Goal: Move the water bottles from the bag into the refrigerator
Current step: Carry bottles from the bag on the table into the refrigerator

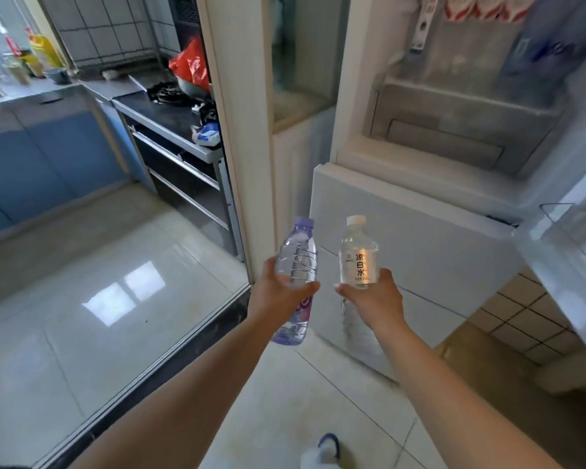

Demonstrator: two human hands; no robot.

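Bottles being carried upright toward fridge (454, 137); left grip (278, 292) holding purple bottle (295, 262); right grip (376, 299) holding clear bottle (357, 258), ready for shelving.

Left hand (282, 292) gripping a purple-tinted clear plastic water bottle (295, 262), right hand (374, 297) gripping a clear white-capped water bottle (358, 257), both held upright side by side before an open white refrigerator (420, 238), glossy tiled floor (115, 316) below
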